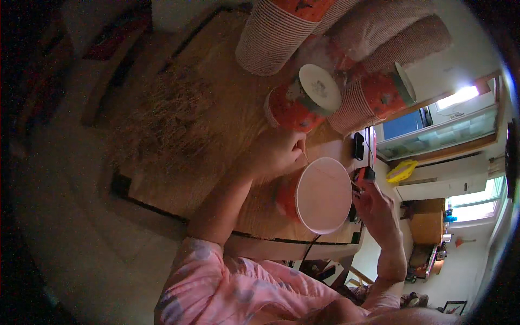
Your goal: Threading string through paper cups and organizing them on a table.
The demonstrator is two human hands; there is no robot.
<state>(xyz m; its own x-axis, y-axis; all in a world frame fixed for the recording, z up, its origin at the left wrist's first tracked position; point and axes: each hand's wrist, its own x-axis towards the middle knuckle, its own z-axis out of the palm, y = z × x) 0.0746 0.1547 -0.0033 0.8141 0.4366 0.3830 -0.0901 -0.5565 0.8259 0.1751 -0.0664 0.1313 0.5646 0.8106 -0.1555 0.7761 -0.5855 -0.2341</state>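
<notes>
Open bucket: I count one red paper bucket (pixel 325 196), white mouth toward my camera, between the hands, by the table's near edge.
Bucket stacks: at least four ribbed stacks (pixel 273 38) at the far side; some overlap, so I can't tell the total.
Base-out bucket: one red bucket with a pale round base (pixel 319 88).
Strands: one tangled pile (pixel 168 111), too many to count.
Table: wood-toned (pixel 222 70), dark-edged.
Room: dim left, bright window (pixel 476 200) right.
Left hand: fingers (pixel 299 145) pinched on a thin strand at the rim.
Right hand (pixel 374 203): curled around a red-and-black tool (pixel 365 174).
</notes>
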